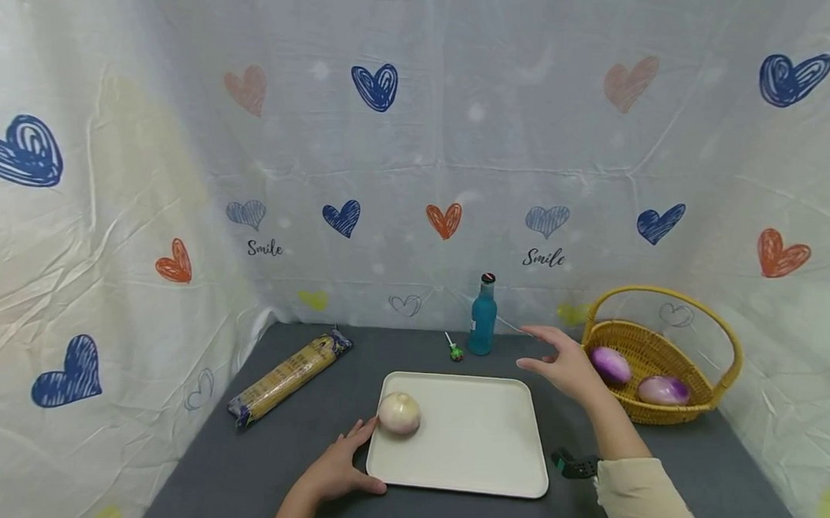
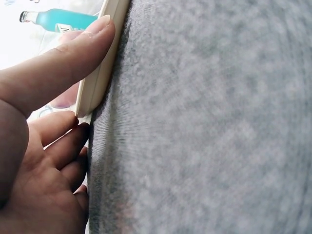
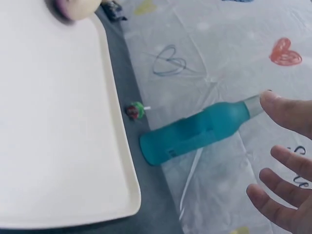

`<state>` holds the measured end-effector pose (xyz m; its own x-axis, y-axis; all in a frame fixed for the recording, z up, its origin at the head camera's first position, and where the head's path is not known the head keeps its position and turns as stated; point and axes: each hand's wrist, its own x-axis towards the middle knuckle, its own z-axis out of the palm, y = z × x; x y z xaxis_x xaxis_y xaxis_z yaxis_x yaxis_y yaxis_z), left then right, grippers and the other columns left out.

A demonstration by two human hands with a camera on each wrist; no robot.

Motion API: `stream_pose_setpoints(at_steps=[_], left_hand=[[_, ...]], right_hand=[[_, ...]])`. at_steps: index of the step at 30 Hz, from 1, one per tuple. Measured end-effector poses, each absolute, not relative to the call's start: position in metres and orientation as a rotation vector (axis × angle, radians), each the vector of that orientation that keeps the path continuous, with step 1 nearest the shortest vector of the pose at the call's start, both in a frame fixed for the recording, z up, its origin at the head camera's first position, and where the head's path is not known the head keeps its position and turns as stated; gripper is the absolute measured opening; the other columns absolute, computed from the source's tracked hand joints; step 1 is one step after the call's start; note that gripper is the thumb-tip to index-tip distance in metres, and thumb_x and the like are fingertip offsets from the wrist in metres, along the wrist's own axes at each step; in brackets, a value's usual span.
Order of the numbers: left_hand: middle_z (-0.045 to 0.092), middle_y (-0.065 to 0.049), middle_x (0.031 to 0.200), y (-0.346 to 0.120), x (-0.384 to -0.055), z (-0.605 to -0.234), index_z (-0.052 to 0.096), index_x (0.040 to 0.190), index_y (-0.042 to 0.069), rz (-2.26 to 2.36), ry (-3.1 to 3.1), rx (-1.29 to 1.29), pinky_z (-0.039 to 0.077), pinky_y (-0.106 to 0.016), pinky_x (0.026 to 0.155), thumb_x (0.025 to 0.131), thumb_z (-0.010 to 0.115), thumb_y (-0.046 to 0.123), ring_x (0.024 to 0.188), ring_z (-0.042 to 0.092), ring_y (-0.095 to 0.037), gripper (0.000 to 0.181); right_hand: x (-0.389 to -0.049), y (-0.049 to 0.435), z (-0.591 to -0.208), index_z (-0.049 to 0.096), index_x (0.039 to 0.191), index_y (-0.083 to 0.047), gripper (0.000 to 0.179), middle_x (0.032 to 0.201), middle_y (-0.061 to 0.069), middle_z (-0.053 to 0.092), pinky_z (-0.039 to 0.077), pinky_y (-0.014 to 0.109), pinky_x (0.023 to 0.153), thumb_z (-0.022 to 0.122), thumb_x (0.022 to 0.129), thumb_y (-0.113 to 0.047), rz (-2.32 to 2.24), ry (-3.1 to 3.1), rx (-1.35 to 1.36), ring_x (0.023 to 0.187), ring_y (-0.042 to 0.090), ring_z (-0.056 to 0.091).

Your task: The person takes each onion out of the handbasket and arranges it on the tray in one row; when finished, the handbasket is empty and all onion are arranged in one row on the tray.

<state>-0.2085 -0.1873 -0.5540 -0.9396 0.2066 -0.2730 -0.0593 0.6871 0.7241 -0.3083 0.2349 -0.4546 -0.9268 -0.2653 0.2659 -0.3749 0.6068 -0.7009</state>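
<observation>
At its near-left corner, the white tray is touched by my left hand. The left wrist view shows the thumb along the tray's rim, with the other fingers below by the corner. A round, pale vegetable with a purple side sits on the tray's left part. My right hand is held in the air right of a blue bottle, thumb and fingers spread, holding nothing. In the right wrist view the thumb overlaps the bottle's neck; head view shows them apart.
A green-wrapped lollipop lies left of the bottle. A long yellow packet lies at left. A yellow wicker basket with two purple-and-white vegetables stands at right. A black strap shows beside the right sleeve. A heart-print sheet hangs behind.
</observation>
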Motion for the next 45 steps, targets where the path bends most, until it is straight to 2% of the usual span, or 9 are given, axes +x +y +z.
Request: stream_pose_setpoints(at_steps=[7,14,20,30,34,39,45], left_hand=[[0.024,-0.026,0.164,-0.186,-0.209,-0.554,0.033,0.16,0.02,1.113,2.566,0.111,0.02,-0.083,0.105,0.064,0.096,0.039,0.14,0.013,-0.07,0.116],[0.024,-0.026,0.164,-0.186,-0.208,-0.554,0.032,0.16,0.02,1.112,2.569,0.141,0.02,-0.083,0.105,0.065,0.095,0.04,0.14,0.013,-0.071,0.116],[0.024,-0.027,0.164,-0.186,-0.208,-0.555,0.032,0.16,0.02,1.115,2.565,0.142,0.019,-0.083,0.105,0.065,0.095,0.04,0.14,0.013,-0.071,0.116],[0.024,-0.024,0.164,-0.186,-0.208,-0.552,0.032,0.16,0.023,1.114,2.56,0.111,0.018,-0.083,0.105,0.064,0.095,0.04,0.141,0.012,-0.07,0.116],[0.024,-0.024,0.164,-0.185,-0.208,-0.552,0.032,0.16,0.022,1.113,2.557,0.115,0.019,-0.082,0.106,0.064,0.095,0.039,0.141,0.012,-0.07,0.116],[0.024,-0.024,0.164,-0.185,-0.208,-0.553,0.032,0.16,0.022,1.116,2.558,0.125,0.019,-0.082,0.105,0.064,0.095,0.04,0.141,0.012,-0.07,0.116],[0.025,-0.024,0.164,-0.187,-0.208,-0.552,0.031,0.16,0.02,1.125,2.563,0.176,0.02,-0.082,0.106,0.066,0.095,0.039,0.141,0.014,-0.069,0.115]], right_hand=[[-0.315,0.274,-0.444,0.053,0.147,-0.011,0.065,0.147,0.02,0.051,0.052,0.059,0.096,0.076,0.091,-0.036,1.15,-2.726,0.459,0.129,0.042,0.051],[-0.32,0.304,-0.433,0.05,0.148,-0.008,0.069,0.149,0.026,0.048,0.042,0.069,0.102,0.071,0.093,-0.044,1.118,-2.798,0.38,0.132,0.049,0.048],[-0.325,0.326,-0.43,0.048,0.15,-0.009,0.07,0.148,0.029,0.047,0.035,0.072,0.106,0.069,0.094,-0.045,1.199,-2.853,0.342,0.135,0.05,0.045],[-0.345,0.373,-0.455,0.043,0.153,-0.005,0.07,0.146,0.028,0.052,0.043,0.063,0.105,0.063,0.099,-0.044,1.288,-2.857,0.32,0.132,0.048,0.05],[-0.353,0.386,-0.46,0.039,0.155,-0.006,0.073,0.149,0.028,0.048,0.043,0.063,0.105,0.061,0.099,-0.047,1.277,-2.912,0.278,0.133,0.049,0.048],[-0.36,0.394,-0.462,0.036,0.156,-0.005,0.073,0.152,0.03,0.043,0.037,0.067,0.107,0.061,0.1,-0.046,1.274,-2.96,0.259,0.136,0.052,0.043],[-0.357,0.391,-0.452,0.032,0.157,-0.004,0.082,0.159,0.034,0.026,0.036,0.073,0.104,0.062,0.097,-0.051,1.297,-3.066,0.157,0.137,0.06,0.031]])
